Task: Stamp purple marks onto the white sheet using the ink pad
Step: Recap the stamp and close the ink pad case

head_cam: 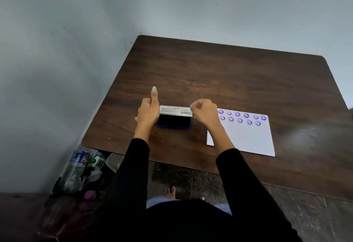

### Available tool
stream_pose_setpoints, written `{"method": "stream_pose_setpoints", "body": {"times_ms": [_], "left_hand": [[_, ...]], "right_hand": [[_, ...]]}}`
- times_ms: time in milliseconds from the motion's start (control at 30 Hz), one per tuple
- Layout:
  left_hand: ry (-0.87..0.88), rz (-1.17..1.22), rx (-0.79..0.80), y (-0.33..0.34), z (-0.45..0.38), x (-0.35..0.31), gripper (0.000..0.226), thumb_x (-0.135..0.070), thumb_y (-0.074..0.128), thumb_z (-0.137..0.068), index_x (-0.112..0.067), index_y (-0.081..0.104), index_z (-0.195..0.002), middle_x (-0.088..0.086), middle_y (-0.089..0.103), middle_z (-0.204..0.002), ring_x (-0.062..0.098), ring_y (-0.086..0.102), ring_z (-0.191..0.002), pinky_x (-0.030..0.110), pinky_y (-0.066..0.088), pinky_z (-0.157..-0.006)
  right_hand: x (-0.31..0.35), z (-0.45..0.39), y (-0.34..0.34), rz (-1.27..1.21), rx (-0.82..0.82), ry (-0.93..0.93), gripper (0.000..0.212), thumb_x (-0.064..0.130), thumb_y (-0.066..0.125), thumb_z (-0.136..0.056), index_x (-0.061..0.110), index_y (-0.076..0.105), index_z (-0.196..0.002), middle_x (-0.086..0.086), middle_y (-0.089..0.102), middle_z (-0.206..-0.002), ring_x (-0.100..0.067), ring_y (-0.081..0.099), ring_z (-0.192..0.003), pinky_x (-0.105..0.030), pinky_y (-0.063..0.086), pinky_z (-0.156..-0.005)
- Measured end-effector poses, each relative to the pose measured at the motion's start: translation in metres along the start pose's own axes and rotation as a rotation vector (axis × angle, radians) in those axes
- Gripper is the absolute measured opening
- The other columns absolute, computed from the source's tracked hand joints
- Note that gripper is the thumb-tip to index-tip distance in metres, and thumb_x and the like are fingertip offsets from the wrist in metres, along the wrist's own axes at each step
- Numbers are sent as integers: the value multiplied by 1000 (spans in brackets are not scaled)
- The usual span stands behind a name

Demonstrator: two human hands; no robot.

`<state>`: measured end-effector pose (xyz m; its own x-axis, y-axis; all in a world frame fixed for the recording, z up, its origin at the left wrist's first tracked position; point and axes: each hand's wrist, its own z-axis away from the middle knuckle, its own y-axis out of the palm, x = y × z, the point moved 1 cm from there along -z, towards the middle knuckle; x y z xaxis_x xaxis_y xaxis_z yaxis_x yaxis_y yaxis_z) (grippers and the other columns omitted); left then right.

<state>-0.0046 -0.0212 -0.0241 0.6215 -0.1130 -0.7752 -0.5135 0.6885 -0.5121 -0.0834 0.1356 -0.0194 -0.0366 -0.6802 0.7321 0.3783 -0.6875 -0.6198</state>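
Observation:
A purple ink pad (174,121) lies on the dark wooden table (229,73), its dark pad exposed and its white labelled lid (175,110) tilted up at the back. My left hand (148,110) rests against the pad's left end with one finger pointing away. My right hand (205,113) pinches the lid's right corner. To the right lies the white sheet (248,138), with two rows of several purple smiley marks (246,115) along its far edge. No stamp is visible.
The table stands in a corner against pale walls. Under its left front corner sit plastic bottles and clutter (82,169) on the floor. My bare feet (170,192) show on the dark tiled floor below the table's front edge.

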Motion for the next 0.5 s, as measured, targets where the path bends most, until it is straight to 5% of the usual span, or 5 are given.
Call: {"method": "stream_pose_setpoints", "body": {"times_ms": [200, 500], "left_hand": [[-19, 18, 24, 3, 4, 17, 71, -76, 21, -84, -14, 54, -97, 11, 64, -110, 28, 55, -108, 40, 39, -94], [0, -12, 45, 9, 6, 29, 63, -71, 22, -88, -17, 48, -71, 1, 55, -85, 26, 50, -95, 36, 34, -81]], "right_hand": [[-6, 11, 10, 27, 60, 41, 18, 13, 50, -85, 12, 68, -91, -16, 72, -98, -32, 66, -94, -33, 51, -85], [-17, 18, 23, 81, 143, 100, 25, 5, 56, -83, 6, 60, -108, -18, 62, -119, -33, 61, -107, -34, 47, -91]]}}
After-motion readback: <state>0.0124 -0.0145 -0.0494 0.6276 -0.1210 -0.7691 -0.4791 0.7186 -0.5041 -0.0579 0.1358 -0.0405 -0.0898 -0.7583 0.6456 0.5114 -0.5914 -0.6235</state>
